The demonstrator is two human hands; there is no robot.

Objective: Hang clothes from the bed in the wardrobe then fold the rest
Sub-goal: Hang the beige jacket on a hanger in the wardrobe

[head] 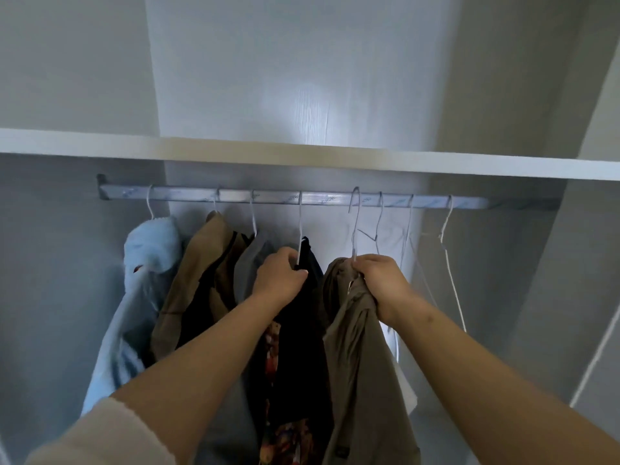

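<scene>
Pale blue garment (147,263), tan jacket (198,273), black garment (302,317), olive shirt (359,347).

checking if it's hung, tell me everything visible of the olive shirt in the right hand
The olive shirt is woven cloth, bunched and creased, draping from a white wire hanger. The right hand grips its top with the hanger's neck. The hook reaches the rail; whether it is seated is unclear. A black garment, held by the left hand, hangs alongside.

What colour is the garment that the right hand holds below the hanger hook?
The garment in the right hand is plain olive-brown; the head view shows it.
</scene>
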